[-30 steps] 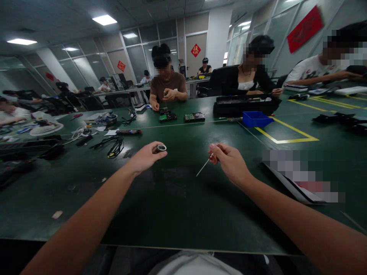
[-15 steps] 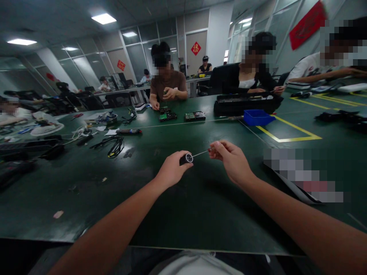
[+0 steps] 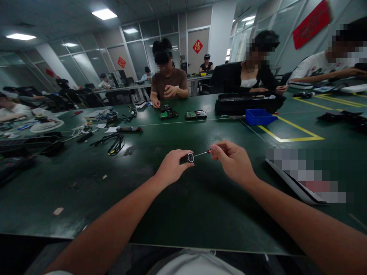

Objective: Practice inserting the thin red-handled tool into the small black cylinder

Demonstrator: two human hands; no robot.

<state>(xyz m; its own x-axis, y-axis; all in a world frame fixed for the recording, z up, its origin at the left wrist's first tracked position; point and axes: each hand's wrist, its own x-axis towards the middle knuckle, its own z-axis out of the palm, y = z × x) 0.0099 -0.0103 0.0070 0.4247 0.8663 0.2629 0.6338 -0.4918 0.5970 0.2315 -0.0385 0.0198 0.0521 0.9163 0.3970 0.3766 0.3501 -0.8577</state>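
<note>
My left hand (image 3: pixel 171 168) is closed around a black cylindrical part (image 3: pixel 189 157) with a pale ring at its open end, which faces right. My fingers cover most of its body, so its exact kind does not show. In my right hand (image 3: pixel 233 160) I pinch the reddish handle of a screwdriver (image 3: pixel 202 153). Its thin metal shaft points left, and the tip meets or enters the ringed end of the part. Both hands are held above the green table (image 3: pixel 172 214).
A blue bin (image 3: pixel 260 117) stands beyond my right hand, beside a long black housing (image 3: pixel 249 104). Black cables (image 3: pixel 110 143) and a pen-like tool (image 3: pixel 129 130) lie at left. A pixelated sheet (image 3: pixel 304 175) rests at right. Co-workers sit across the table.
The screwdriver's shaft stays at the part's end while my right fingers have shifted slightly on the handle. Both hands have otherwise barely moved; the view has shifted a little.
</note>
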